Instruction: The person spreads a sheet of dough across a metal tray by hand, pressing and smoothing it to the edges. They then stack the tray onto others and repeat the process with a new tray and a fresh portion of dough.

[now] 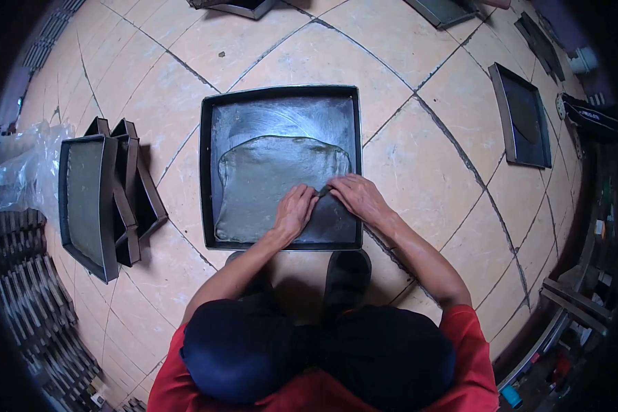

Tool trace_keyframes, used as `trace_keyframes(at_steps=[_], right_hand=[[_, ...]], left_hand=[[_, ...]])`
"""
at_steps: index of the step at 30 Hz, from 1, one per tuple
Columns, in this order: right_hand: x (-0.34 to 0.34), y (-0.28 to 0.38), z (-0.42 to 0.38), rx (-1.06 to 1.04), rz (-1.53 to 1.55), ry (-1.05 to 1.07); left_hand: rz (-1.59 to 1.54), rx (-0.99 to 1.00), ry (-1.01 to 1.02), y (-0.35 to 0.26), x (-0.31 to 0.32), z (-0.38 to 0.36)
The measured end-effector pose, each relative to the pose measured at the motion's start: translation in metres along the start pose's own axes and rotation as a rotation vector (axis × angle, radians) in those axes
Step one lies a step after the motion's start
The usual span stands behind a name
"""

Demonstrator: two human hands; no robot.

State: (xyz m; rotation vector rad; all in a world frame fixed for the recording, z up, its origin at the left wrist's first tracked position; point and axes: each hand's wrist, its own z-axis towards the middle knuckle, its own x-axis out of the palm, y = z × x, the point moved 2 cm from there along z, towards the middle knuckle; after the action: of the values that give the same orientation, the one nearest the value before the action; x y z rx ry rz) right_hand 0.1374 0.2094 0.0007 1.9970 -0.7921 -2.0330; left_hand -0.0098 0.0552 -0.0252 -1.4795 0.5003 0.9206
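A square dark metal tray (358, 165) lies on the tiled floor in front of my feet. Inside it a sheet of grey-green dough (268, 172) covers the left and middle part, while bare metal shows along the top and at the lower right. My left hand (297, 209) rests at the dough's lower right edge, its fingers closed on that edge. Just to its right, my right hand (355, 197) pinches the same edge near the tray's right side. The fingertips of both hands nearly meet over a small fold of dough.
Stacked trays (86, 199), the top one filled with grey-green material, stand at the left beside clear plastic (27, 168). Another tray (522, 117) lies at the right. More trays (443, 10) are at the top edge. Wooden racks (577, 299) line the lower right.
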Motion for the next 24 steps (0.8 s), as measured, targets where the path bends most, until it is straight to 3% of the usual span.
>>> trace_keyframes(at_steps=[3,5,7,10,18,24], right_hand=[[0.003,0.017,0.016,-0.238,-0.136,-0.255],[0.030,0.001,0.031,-0.399,-0.198,-0.198],[0.035,-0.006,0.028,-0.337,-0.047,-0.013],[0.017,-0.003,0.012,-0.285,0.062,0.173],[-0.006,0.008,-0.066,-0.346,0.012,0.247],[0.016,0.040,-0.085,-0.277,-0.454,0.350]], left_hand=[[-0.347,-0.221,-0.060,-0.007,-0.007,-0.003],[-0.417,-0.242,-0.082,-0.023,-0.015,-0.007],[-0.554,-0.240,-0.114,-0.030,-0.012,-0.017],[-0.155,-0.143,-0.113,-0.016,-0.004,-0.021],[-0.185,0.098,0.313,-0.024,-0.002,-0.059],[-0.319,0.110,0.654,-0.025,0.013,-0.041]])
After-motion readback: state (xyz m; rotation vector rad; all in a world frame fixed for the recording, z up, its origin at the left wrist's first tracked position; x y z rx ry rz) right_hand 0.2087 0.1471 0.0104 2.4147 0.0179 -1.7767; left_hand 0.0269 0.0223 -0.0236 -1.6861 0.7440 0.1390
